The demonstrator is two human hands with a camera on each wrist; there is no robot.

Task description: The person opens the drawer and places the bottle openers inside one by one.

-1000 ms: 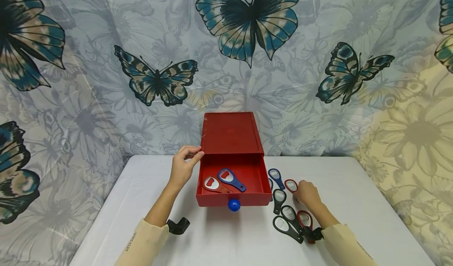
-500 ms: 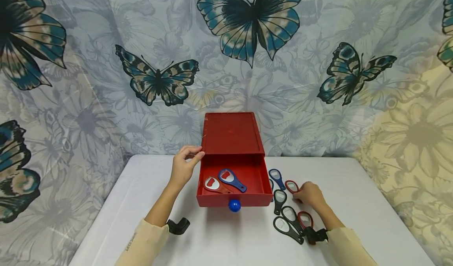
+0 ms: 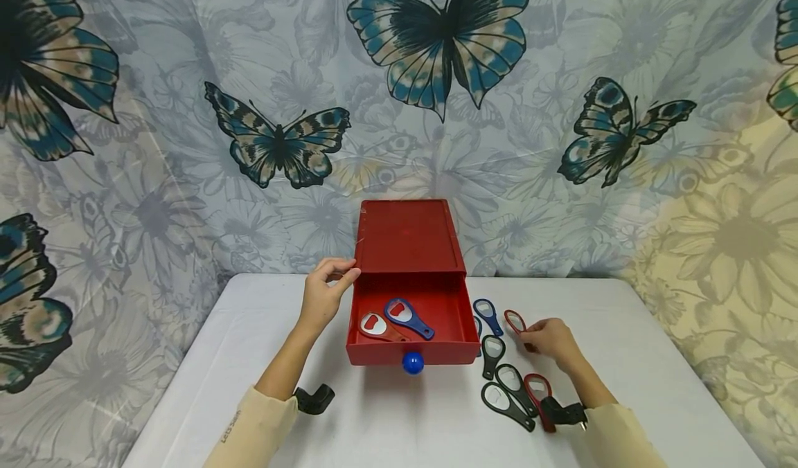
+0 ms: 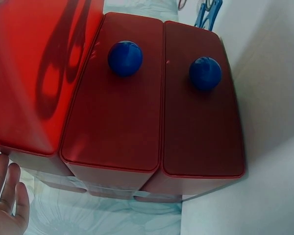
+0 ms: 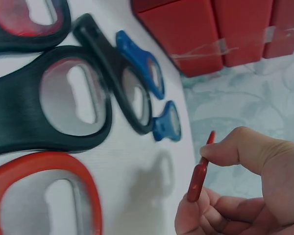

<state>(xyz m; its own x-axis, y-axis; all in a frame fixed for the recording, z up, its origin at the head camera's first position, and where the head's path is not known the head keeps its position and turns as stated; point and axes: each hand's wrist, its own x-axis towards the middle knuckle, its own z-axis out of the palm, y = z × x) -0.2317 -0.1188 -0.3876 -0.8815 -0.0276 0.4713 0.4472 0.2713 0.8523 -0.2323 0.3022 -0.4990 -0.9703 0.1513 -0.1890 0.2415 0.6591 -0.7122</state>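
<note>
My right hand (image 3: 551,340) pinches a red bottle opener (image 3: 515,321) by its handle, ring end pointing left; the right wrist view shows this opener (image 5: 198,181) edge-on between thumb and fingers. My left hand (image 3: 322,295) touches the left edge of a red drawer cabinet (image 3: 408,236) with loosely bent fingers. Its top drawer (image 3: 380,353) is pulled out and has a blue knob (image 3: 413,363). Inside lie a blue bottle opener (image 3: 419,325) and a red bottle opener (image 3: 391,332). In the left wrist view, left fingers (image 4: 7,183) rest near the cabinet's side.
Right of the drawer, several bottle openers lie on the white table (image 3: 623,357): blue ones (image 3: 494,325), black ones (image 3: 489,367), and another red one (image 3: 545,412) partly behind the black wrist camera (image 3: 564,412). Two closed drawers (image 4: 112,122) sit below the pulled-out one. A butterfly-patterned cloth hangs behind.
My right hand has shifted slightly right, and the red bottle opener it pinches has tilted up from the table. My left hand and the drawer have stayed in place.
</note>
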